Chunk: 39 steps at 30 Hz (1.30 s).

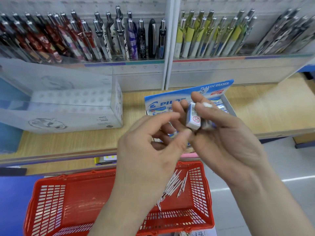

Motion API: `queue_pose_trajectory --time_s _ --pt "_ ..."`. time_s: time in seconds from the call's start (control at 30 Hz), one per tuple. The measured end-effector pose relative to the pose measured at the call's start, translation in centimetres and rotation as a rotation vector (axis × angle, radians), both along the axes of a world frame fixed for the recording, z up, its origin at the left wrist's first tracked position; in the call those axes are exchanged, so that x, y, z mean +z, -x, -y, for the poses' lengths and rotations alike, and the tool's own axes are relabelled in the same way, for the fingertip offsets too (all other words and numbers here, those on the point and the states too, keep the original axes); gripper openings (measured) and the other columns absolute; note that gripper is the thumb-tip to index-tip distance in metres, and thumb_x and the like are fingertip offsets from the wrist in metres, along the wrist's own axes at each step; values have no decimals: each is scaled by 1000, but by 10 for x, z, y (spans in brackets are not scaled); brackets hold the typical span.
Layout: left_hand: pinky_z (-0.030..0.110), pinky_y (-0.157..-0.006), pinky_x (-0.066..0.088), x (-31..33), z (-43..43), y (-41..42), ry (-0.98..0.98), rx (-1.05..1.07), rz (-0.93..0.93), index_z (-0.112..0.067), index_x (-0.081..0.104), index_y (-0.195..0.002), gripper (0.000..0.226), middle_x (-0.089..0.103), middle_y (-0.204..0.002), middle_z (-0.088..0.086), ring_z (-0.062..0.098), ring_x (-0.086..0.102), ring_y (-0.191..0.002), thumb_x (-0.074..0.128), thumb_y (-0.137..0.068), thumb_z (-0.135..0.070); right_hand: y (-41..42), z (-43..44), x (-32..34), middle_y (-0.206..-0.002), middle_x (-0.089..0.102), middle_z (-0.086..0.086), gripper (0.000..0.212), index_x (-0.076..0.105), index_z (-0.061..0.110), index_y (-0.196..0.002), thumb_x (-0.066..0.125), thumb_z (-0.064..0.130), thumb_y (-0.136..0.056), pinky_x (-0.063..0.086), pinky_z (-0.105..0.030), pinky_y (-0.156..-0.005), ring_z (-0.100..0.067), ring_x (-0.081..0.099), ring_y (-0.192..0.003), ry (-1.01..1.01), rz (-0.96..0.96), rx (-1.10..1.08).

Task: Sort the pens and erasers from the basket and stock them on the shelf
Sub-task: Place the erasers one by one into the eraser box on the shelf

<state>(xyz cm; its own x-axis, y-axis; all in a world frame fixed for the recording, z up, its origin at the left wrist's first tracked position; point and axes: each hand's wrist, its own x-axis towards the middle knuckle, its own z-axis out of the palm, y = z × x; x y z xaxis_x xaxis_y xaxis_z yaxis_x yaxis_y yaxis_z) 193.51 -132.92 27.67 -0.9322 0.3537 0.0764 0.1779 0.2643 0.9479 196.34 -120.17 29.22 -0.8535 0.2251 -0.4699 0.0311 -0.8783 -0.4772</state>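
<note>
Behind, racked pens [119, 36]; right hand [226, 133], gripping eraser [193, 116], hides eraser box [216, 87].

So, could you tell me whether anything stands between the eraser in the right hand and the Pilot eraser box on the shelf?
Only the left hand: its curled fingers sit beside the eraser, over the near part of the eraser box. The right hand holds the eraser above the open box; nothing else visible lies between.
</note>
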Motion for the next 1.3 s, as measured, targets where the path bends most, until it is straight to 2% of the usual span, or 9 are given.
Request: queue_pose_trajectory --time_s 0.13,0.33,0.43,0.57,0.73,0.9,1.07,1.17,1.3 --pt "28 -63 56 -1 -9 -6 90 21 -97 -33 67 -109 45 65 -86 -11 11 63 -73 72 -65 -45 -3 11 -1 -90 67 -15 21 59 9 -95 52 3 -76 54 -49 -84 -31 70 -95 30 -35 -2" --pt "20 -59 54 4 -8 -7 -39 31 64 -31 73 -93 12 70 -74 -10 5 66 -64 68 -82 -34 -8 5 -3 -97 68 -17 25 66 4 -100 52 4 -80 47 -47 -98 -31 66 -98 11 55 30" --pt "22 -46 51 10 -12 -9 -182 86 329 -19 72 -73 27 65 -56 0 11 60 -47 57 -81 -40 -11 2 1 -92 67 -12 27 70 9 -86 55 5 -64 50 -32 -77 -26 57 -87 -96 82 28" --pt "21 -39 46 13 -17 -11 -262 101 484 -6 69 -64 40 62 -49 4 11 54 -40 55 -79 -40 -15 2 0 -89 67 -10 21 72 16 -87 69 7 -67 42 -29 -65 -20 56 -74 -275 36 131" --pt "26 -44 43 12 -13 -12 -176 82 393 -14 69 -66 45 60 -51 7 13 52 -43 52 -83 -52 -15 1 -5 -91 62 -18 31 62 15 -91 71 6 -63 46 -17 -53 -15 51 -63 -278 34 62" --pt "30 -47 42 11 -5 -13 -26 -54 252 -12 63 -61 50 57 -51 8 21 51 -48 48 -82 -55 -12 -2 -7 -70 61 -4 30 54 13 -84 72 12 -59 39 -13 -42 -7 52 -53 -277 55 0" --pt "24 -53 50 9 2 -1 -235 -80 257 -27 68 -88 12 60 -71 5 12 54 -57 65 -80 -34 -13 -8 -4 -65 58 -3 28 54 13 -75 74 14 -55 37 -13 -38 -6 48 -47 -303 30 160" --pt "17 -59 49 10 3 3 -244 -271 320 -35 70 -106 27 62 -70 -8 3 55 -59 61 -82 -31 -13 -12 -7 -57 54 -2 30 54 12 -74 76 15 -53 42 -16 -44 -7 48 -42 -314 9 229" --pt "14 -59 48 11 10 11 -236 -316 357 -31 73 -98 26 65 -68 -5 5 56 -60 66 -74 -22 -12 -15 -14 -80 58 -17 39 57 17 -74 87 25 -52 39 -33 -66 -24 54 -69 -378 7 301"
